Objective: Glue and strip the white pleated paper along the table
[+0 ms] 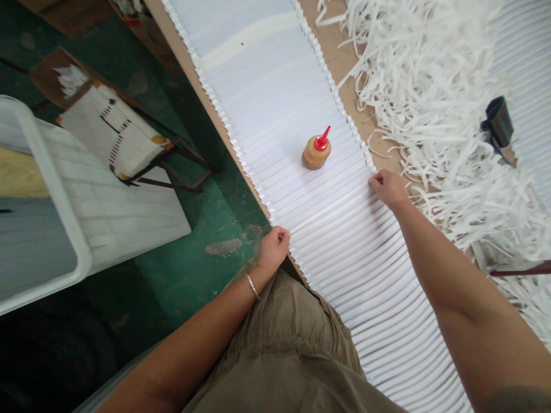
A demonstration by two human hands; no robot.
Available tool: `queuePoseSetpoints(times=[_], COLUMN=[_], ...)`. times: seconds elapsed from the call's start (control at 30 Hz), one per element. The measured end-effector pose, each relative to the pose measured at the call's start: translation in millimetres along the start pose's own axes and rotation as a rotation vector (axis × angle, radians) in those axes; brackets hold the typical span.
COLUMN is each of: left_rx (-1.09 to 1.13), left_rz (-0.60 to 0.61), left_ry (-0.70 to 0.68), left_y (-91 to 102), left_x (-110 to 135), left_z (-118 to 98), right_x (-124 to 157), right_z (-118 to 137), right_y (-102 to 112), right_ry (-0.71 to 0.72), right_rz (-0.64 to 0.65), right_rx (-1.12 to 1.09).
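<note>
A long row of overlapped white paper sheets (275, 97) lies fanned along a brown table. My left hand (274, 247) is closed in a pinch on the near-left end of one white sheet at the table's edge. My right hand (388, 187) is closed in a pinch on the far-right end of what looks like the same sheet. A glue bottle (316, 151) with a red nozzle stands on the sheets just beyond my hands. A thin bracelet circles my left wrist.
A heap of white paper trimmings (434, 103) covers the table to the right, with a black tool (498, 123) lying in it. A white plastic crate (47, 229) and a stool (116, 137) with paper on it stand on the green floor at the left.
</note>
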State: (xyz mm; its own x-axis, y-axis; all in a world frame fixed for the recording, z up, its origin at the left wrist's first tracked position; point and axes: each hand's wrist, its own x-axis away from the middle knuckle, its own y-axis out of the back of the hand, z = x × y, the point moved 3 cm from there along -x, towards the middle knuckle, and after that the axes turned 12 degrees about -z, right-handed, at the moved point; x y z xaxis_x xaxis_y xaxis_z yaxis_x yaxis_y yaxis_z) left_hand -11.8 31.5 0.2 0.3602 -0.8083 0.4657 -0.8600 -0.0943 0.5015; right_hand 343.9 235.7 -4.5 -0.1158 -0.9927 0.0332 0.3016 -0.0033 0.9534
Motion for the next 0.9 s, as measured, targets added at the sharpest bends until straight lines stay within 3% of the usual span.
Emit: queuePoseSetpoints(times=[0.5,0.77,0.83,0.9], left_rx=[-0.347,-0.508,-0.55,-0.597], left_rz=[-0.072,-0.001,0.001,-0.022], left_ry=[-0.071,-0.057,-0.095,-0.249], left_y=[-9.8,3.5,12.0,18.0], left_x=[-10,-15,-12,-5], left_z=[2,0,-2,-7], right_x=[0,-9,1,24], right_z=[-2,5,13,27], right_y=[-2,8,16,21], right_ry=[-0.02,-0.205,-0.175,-0.067], right_rz=[0.017,0.039,-0.012,-0.085], right_rx=[-0.015,0.089,0.087,0.069])
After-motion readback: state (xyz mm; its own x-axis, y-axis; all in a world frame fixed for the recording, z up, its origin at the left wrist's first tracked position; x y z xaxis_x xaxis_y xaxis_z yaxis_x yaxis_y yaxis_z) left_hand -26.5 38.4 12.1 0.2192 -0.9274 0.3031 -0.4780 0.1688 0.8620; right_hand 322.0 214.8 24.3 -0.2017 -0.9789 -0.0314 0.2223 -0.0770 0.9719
